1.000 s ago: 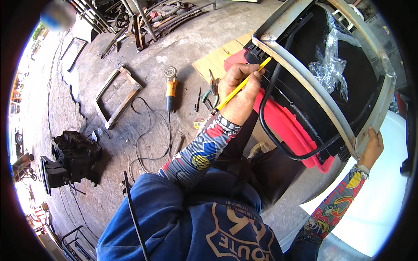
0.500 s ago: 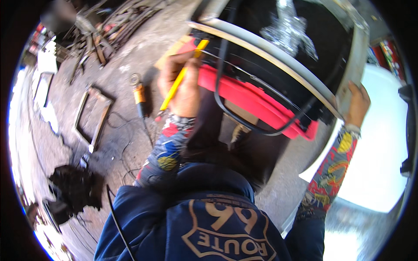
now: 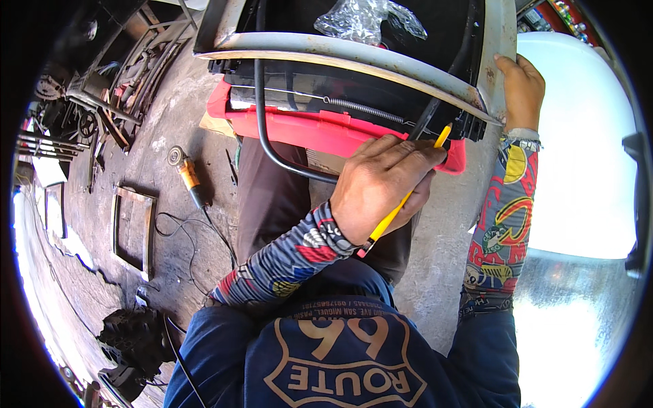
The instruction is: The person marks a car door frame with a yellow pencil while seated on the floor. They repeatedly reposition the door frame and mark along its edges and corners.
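Observation:
My left hand point(image 3: 384, 180) is closed around a yellow pencil point(image 3: 401, 207). The pencil's tip lies by the right corner of a grey metal frame point(image 3: 299, 46), just below its front bar; I cannot tell if it touches. My right hand point(image 3: 524, 92) grips the frame's right side bar, thumb on top and fingers partly hidden. Under the frame sits a black body with a red plastic edge point(image 3: 299, 136). A coil spring point(image 3: 364, 109) runs along its front, and a bent black tube point(image 3: 261, 109) loops down toward my left hand. Crumpled clear plastic point(image 3: 357, 22) lies on the black surface.
An orange angle grinder point(image 3: 187, 173) with a cord lies on the concrete floor at left, near a small rectangular metal frame point(image 3: 150, 231). Behind are scrap metal bars point(image 3: 129, 95). A black machine part point(image 3: 132, 340) lies lower left. A large white rounded panel point(image 3: 571, 156) stands at right.
My left hand has carried the pencil from the frame's left end to its right corner. My right hand still holds the frame's right bar. The view has shifted and turned.

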The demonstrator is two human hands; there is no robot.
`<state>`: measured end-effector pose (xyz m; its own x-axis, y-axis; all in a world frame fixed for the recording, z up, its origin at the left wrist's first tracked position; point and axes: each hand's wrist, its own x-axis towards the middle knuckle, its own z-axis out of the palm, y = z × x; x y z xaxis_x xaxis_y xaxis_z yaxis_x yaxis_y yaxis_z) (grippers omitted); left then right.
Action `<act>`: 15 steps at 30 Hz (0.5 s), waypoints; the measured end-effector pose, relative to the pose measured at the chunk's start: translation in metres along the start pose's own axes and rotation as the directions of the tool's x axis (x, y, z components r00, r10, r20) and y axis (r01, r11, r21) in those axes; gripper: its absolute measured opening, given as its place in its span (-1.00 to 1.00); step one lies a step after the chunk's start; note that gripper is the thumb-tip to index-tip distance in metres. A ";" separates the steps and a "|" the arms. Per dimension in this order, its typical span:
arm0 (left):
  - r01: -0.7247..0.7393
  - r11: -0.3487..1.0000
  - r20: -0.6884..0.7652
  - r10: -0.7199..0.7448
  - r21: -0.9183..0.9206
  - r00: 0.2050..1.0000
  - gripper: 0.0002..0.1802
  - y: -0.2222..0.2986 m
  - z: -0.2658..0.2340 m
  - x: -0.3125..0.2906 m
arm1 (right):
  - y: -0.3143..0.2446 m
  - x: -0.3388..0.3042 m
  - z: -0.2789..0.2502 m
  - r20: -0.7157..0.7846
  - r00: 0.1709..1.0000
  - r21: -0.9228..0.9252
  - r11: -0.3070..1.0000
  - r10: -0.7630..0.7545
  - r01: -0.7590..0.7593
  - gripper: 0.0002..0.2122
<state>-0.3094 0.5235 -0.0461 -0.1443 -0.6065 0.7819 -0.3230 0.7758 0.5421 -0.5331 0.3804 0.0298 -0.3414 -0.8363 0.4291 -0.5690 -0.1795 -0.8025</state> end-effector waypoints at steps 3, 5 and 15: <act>0.019 1.000 0.004 -0.019 0.017 1.000 -0.60 -0.001 0.007 0.000 | 0.002 0.001 0.000 0.000 1.000 0.010 1.000 0.008 -0.008 -0.69; 0.037 0.999 0.011 -0.038 0.040 0.999 -0.58 -0.001 0.008 0.000 | 0.003 0.000 0.000 -0.015 1.000 0.022 1.000 -0.003 0.004 -0.69; 0.015 0.995 -0.008 -0.014 0.098 1.000 -0.58 0.002 0.016 0.008 | 0.017 0.008 -0.002 -0.019 0.999 -0.038 0.999 -0.038 0.037 -0.67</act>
<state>-0.3263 0.5174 -0.0441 -0.1321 -0.6158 0.7767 -0.4154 0.7459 0.5207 -0.5473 0.3720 0.0204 -0.3341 -0.8188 0.4668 -0.6092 -0.1903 -0.7699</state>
